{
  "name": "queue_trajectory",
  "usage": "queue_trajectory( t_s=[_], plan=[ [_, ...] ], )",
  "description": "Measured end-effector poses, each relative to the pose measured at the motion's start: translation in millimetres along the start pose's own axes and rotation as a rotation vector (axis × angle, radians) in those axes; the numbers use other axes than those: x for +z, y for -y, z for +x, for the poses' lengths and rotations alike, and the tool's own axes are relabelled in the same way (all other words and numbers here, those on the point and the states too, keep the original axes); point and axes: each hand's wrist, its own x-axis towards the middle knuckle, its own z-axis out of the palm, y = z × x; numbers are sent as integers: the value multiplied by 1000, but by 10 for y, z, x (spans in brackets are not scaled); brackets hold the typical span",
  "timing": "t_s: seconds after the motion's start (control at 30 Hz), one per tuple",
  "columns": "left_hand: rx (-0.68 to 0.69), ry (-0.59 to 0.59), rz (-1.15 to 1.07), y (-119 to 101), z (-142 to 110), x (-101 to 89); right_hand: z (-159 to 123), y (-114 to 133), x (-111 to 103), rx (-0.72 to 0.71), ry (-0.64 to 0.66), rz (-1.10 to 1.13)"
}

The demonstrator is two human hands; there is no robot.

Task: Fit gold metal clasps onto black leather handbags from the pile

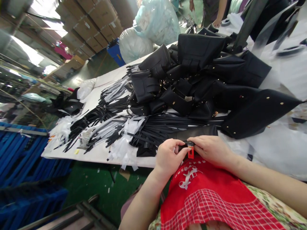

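Close in front of my red apron [206, 182], both hands meet over a narrow black strap [183, 147]. A small rectangular buckle-like piece [191, 152], orange-red in colour, hangs between them. My left hand [169, 156] is closed, thumb and fingers pinching the strap. My right hand [211, 149] is closed on the other side, its fingertips at the top of the buckle-like piece. How the strap runs through that piece is hidden by the fingers. Just beyond lies a flat black leather-like panel [201, 131] on the table.
Black bags [199, 51] with gold-coloured studs are heaped across the white table [144, 162]. Bundles of black straps [153, 127] and white strips [123, 148] lie left of my hands. Filled plastic sacks [155, 22], a person's arm [222, 12] and blue pallets [21, 153] stand around.
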Motion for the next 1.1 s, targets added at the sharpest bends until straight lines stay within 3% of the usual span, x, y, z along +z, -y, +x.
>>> queue_trajectory(
  t_s=[0.2, 0.33, 0.47, 0.6, 0.67, 0.8, 1.1],
  plan=[
    [-194, 84, -216, -3, 35, 45, -8, 29, 10, -10, 19, -13],
    [-228, 138, -260, -32, 77, 21, -16, 41, -1, -2, 38, -39],
    [-48, 180, -160, -152, -6, -44, -21, 41, -8, 21, 49, -37],
    [247, 476, -182, -298, -176, -146, -1, 23, -20, 78, 35, -12],
    [254, 402, -182, -301, -203, -171, 11, 12, -22, 96, 41, -11],
    [131, 44, -126, -161, -126, -126, 17, 7, -10, 86, 75, -13],
    [116, -51, 168, -14, -105, 69, 25, 28, 5, 88, 120, 11]
  ],
)
